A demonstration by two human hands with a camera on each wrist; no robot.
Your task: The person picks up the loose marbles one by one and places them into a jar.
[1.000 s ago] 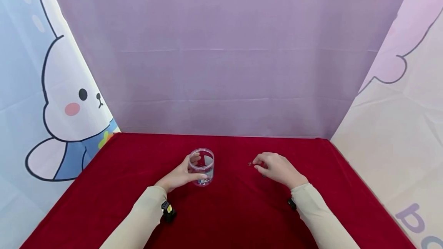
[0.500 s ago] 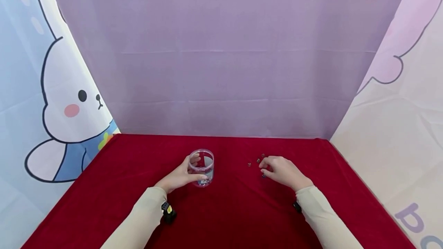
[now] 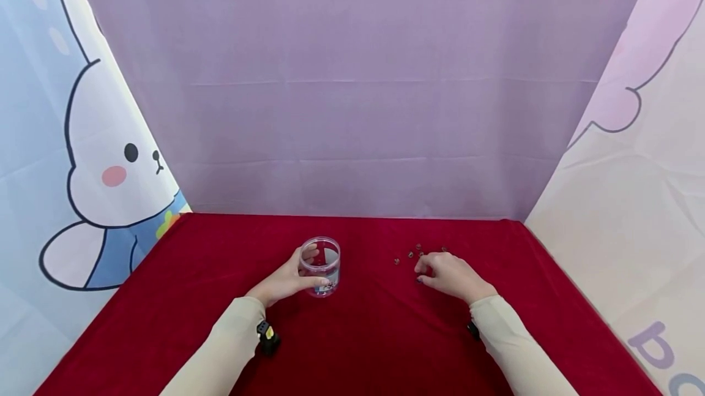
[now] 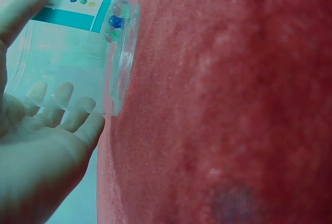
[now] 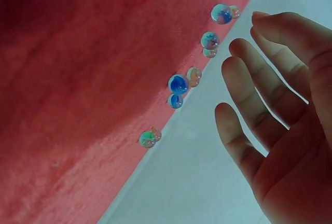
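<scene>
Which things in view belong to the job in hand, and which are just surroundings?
Job in hand:
clear plastic jar, held by the left hand
marbles inside the jar
loose marbles near the right hand

Surroundings:
red tablecloth
lilac curtain
bunny-print curtain
black wrist cameras

Small, round, clear glassy marbles [image 5: 178, 84] with coloured swirls inside are strung out in a slanting line on a plush red cloth [image 5: 104, 68]. Blue is shown strongly in the middle pair, green in the lowest group. To their right, the bare right hand [image 5: 301, 141] is seen palm-on (its fingers loosely bent) against a pale bluish-white surface [image 5: 171, 182].
</scene>
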